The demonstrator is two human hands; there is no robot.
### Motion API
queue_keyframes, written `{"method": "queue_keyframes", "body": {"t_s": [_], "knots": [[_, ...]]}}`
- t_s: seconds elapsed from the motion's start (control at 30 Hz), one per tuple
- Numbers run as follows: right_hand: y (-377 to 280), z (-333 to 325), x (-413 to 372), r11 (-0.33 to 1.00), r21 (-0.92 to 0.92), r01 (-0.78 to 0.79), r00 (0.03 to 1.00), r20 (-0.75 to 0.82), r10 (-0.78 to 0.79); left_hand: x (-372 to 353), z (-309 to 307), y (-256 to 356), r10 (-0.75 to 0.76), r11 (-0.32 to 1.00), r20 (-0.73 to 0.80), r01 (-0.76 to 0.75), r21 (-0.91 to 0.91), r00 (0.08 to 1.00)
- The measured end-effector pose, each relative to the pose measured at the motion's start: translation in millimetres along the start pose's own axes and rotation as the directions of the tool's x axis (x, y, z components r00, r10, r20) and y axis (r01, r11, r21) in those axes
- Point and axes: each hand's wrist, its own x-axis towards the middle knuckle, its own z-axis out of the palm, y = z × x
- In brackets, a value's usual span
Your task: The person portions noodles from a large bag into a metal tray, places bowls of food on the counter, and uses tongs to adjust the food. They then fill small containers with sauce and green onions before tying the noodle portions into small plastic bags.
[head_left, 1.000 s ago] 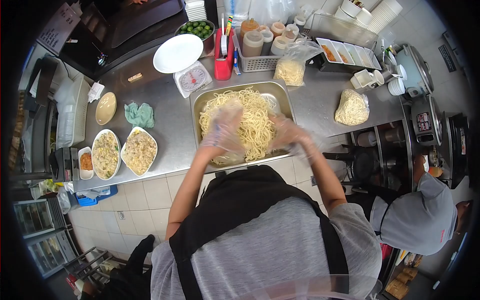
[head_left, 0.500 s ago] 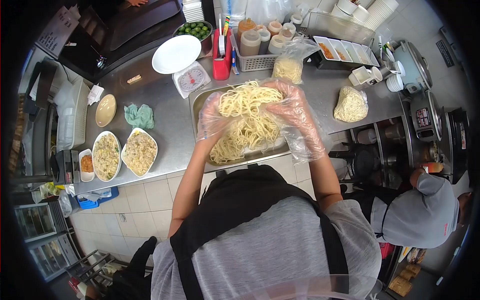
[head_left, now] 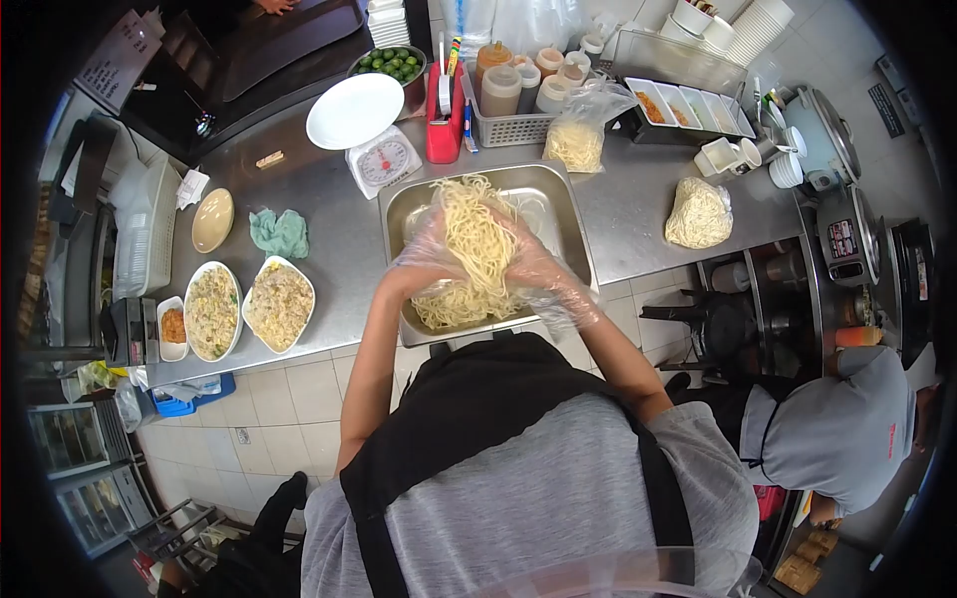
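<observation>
My left hand (head_left: 429, 255) and my right hand (head_left: 535, 263), both in clear plastic gloves, are closed around a bundle of pale yellow noodles (head_left: 477, 231). The bundle is squeezed between them over a deep metal tray (head_left: 546, 211). More noodles (head_left: 454, 307) lie in the tray's near part, below my hands. Some of my fingertips are hidden by the strands and the crinkled plastic.
Behind the tray stand a kitchen scale (head_left: 384, 162) bearing a white plate (head_left: 355, 110), and a basket (head_left: 513, 130) of sauce bottles. Bagged noodles (head_left: 699, 213) lie to the right. Two bowls of fried rice (head_left: 277, 304) sit left. A co-worker (head_left: 827, 429) stands at right.
My hands have drawn closer together, the right one moving left, and the noodles between them are gathered into a narrower bundle. The tray's far right part is now uncovered.
</observation>
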Motion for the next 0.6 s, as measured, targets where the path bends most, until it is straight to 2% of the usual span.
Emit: {"method": "queue_keyframes", "body": {"t_s": [0.03,0.1,0.13,0.17,0.23,0.27,0.37,0.4,0.5,0.53,0.6], "knots": [[-2,1,0,0.994,0.107,-0.039,0.999,-0.011,0.04,0,3,-1,0.101,0.983,0.033,-0.105,0.148,0.994],[-15,-3,4,0.945,0.309,-0.105,0.993,-0.02,0.117,6,10,-7,0.125,0.992,-0.024,-0.125,-0.003,0.992],[-33,-5,6,0.985,0.171,0.012,0.995,-0.1,0.006,8,13,4,0.08,0.996,-0.056,-0.082,-0.039,0.995],[-45,-9,7,0.977,0.213,0.028,0.994,-0.109,-0.005,9,13,14,0.033,0.996,-0.085,-0.039,-0.075,0.996],[-60,-19,6,0.953,0.297,0.056,0.992,-0.127,-0.019,13,6,28,-0.041,0.999,-0.118,0.038,-0.024,0.992],[-62,-21,7,0.977,0.203,0.062,0.978,-0.209,-0.019,14,6,31,-0.08,0.997,-0.137,0.08,-0.001,0.987],[-65,-37,8,0.989,-0.126,0.083,0.967,-0.231,-0.11,15,7,0,0.069,0.977,-0.306,-0.003,0.211,0.95],[-69,-39,7,0.985,-0.172,0.031,0.951,-0.297,-0.082,15,2,-4,0.073,0.978,-0.328,-0.002,0.211,0.942],[-45,-56,-1,0.839,-0.535,-0.105,0.935,-0.339,-0.099,1,-13,-3,-0.27,0.96,-0.187,0.248,-0.133,0.945],[-1,-66,-7,0.904,-0.416,-0.1,0.933,-0.354,-0.059,-3,-17,15,-0.32,0.942,-0.153,0.297,-0.155,0.935],[-30,-60,-1,0.83,-0.493,-0.26,0.964,-0.183,0.193,-3,-8,-21,-0.307,0.952,-0.189,0.302,-0.053,0.933]]}}
